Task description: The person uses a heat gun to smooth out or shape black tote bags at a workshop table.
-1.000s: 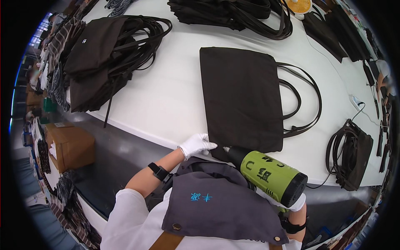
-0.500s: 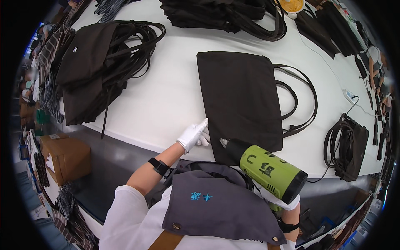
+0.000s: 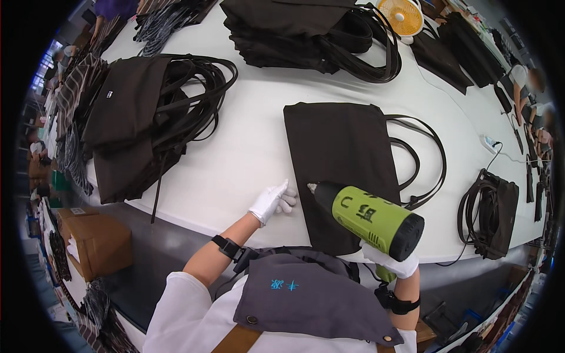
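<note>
A dark brown fabric tote bag (image 3: 338, 147) lies flat on the white table, its two strap handles looping out to the right. My left hand (image 3: 272, 202), in a white glove, is just off the bag's left edge, fingers stretched out and holding nothing. My right hand (image 3: 400, 265), gloved too, grips the handle of a green heat gun (image 3: 368, 217) with a black nozzle end. The gun is over the lower part of the bag, its tip pointing left toward the bag's left edge. Its body hides part of the bag and of my right fingers.
Stacks of dark bags lie at the left (image 3: 129, 117) and the far side (image 3: 282, 35) of the table (image 3: 247, 117). An orange fan (image 3: 402, 16) stands beyond. A folded bag (image 3: 497, 215) and a power strip (image 3: 489, 143) are right. A cardboard box (image 3: 97, 241) stands lower left.
The heat gun has shifted left over the bag. My left fingers have drawn slightly away from the bag's edge. The view has tilted, so the table appears lower.
</note>
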Motion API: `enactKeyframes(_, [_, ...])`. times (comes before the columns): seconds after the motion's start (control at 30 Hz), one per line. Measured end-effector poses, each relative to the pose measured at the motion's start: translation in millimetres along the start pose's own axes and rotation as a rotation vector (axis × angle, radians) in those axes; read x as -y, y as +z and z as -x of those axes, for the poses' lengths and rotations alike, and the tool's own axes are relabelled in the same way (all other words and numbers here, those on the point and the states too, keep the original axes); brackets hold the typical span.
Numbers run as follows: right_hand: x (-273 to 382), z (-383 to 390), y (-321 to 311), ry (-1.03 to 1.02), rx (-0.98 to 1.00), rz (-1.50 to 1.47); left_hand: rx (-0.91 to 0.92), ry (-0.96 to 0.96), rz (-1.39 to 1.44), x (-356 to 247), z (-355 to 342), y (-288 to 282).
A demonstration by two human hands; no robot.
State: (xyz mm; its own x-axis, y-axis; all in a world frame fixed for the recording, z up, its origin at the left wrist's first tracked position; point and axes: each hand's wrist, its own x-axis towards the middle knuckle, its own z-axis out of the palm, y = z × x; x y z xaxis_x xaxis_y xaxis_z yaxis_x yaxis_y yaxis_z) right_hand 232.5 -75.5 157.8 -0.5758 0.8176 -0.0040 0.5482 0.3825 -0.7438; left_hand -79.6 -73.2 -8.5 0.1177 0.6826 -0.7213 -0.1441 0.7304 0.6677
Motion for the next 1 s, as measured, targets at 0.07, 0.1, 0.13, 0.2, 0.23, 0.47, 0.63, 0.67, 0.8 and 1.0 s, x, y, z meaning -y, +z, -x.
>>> enactKeyframes(0.07, [-1.3, 9.5, 4.7, 0.229, -0.068, -0.216, -0.022, 0.037, 0.054, -10.8, -6.4, -8.8])
enactKeyframes(0.1, [-0.6, 10.5, 4.6, 0.353, -0.083, -0.298, -0.022, 0.037, 0.058, -11.4, -11.9, -8.1])
enactKeyframes(0.13, [-1.6, 11.0, 4.8, 0.352, -0.079, -0.295, -0.223, 0.288, -0.086, -9.8, -20.1, -4.4])
enactKeyframes(0.2, [-5.9, 13.0, 5.1, 0.526, -0.13, -0.629, -0.407, 0.538, -0.23, -29.1, -23.5, 14.9])
enactKeyframes(0.23, [-5.2, 13.2, 5.4, 0.534, -0.137, -0.624, -0.482, 0.673, -0.552, -48.3, -16.2, 28.0])
enactKeyframes(0.47, [1.3, -0.3, 18.8, 0.458, -0.174, -0.641, -0.626, 0.808, -0.232, -83.5, -88.3, 7.5])
enactKeyframes(0.63, [-5.3, 5.9, 15.6, 0.395, -0.144, -0.531, -0.479, 0.554, 0.059, -98.8, -97.7, -28.6])
enactKeyframes(0.67, [-3.2, 1.2, 15.4, 0.397, -0.136, -0.48, -0.478, 0.529, 0.065, -96.5, -96.2, -33.5])
enactKeyframes(0.8, [8.2, -35.3, 13.1, 0.53, -0.148, -0.867, -0.482, 0.566, 0.133, -84.7, -94.9, -44.7])
enactKeyframes(1.0, [-15.0, -79.7, 30.9, 0.298, -0.083, -0.522, -0.472, 0.566, 0.132, -86.3, -93.5, -42.7])
